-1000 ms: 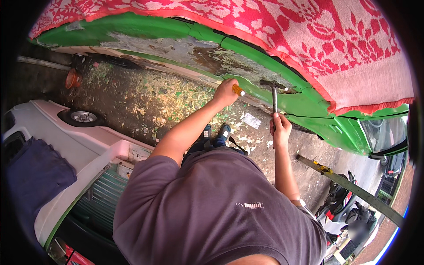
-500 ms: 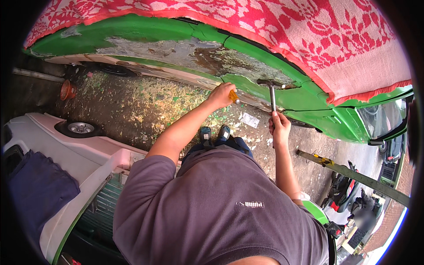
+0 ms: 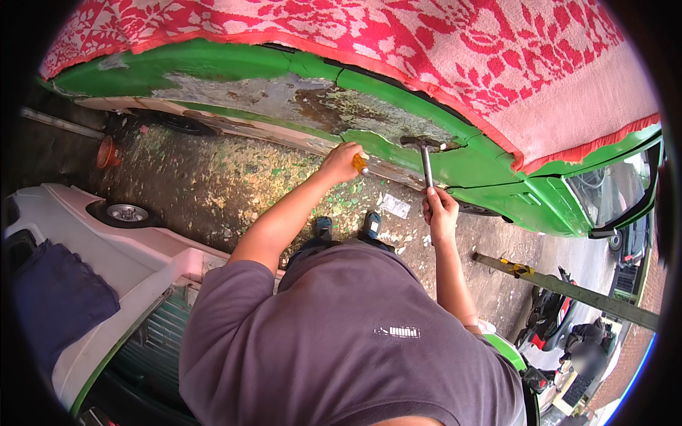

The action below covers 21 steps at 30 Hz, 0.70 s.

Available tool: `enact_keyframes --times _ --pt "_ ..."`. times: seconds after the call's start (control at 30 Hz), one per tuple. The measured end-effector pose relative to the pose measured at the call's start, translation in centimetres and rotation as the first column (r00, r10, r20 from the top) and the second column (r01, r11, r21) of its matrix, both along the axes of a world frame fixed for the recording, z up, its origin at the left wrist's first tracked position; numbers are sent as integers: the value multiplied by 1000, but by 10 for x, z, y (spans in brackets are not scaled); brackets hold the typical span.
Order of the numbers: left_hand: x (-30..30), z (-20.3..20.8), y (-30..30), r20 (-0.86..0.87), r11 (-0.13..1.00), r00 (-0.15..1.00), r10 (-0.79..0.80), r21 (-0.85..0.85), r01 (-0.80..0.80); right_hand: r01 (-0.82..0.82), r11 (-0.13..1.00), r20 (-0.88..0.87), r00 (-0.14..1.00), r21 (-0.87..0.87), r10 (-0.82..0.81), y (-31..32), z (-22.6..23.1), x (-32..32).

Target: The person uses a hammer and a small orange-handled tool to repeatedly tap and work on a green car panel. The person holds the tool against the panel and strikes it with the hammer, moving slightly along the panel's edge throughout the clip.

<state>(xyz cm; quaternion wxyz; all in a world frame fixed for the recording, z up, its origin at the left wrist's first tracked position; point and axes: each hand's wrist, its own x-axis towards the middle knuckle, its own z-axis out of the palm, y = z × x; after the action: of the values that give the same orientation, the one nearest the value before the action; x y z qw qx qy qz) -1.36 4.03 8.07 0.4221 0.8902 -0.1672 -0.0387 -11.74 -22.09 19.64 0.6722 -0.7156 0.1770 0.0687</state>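
Left hand clamped round orange handle, near 12 o'clock; right hand clamped on hammer, 3 o'clock, head toward 2, at side of green car. Likely risks: stray swing striking left hand; loose flakes on floor sliding underfoot.

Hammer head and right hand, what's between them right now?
Only the shaft, running from the right hand up to the hammer head, with the car's green side behind; the head view shows it.
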Motion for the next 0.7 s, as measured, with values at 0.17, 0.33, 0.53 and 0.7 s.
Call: enact_keyframes --times 0.17,0.33,0.53,0.7 --pt "2 -7 -6 55 996 997 52 -81 -47 -103 995 21 994 -4 103 -21 -4 19" --pt "-1 -8 -14 37 996 995 90 -22 -89 -213 977 30 977 -19 213 -42 -4 40" --pt "4 -16 -13 69 999 997 47 -18 -45 -300 951 32 952 -71 303 -60 -4 59" --pt "7 -12 -14 55 999 997 44 14 -45 -356 928 14 933 -106 359 -67 -7 64"
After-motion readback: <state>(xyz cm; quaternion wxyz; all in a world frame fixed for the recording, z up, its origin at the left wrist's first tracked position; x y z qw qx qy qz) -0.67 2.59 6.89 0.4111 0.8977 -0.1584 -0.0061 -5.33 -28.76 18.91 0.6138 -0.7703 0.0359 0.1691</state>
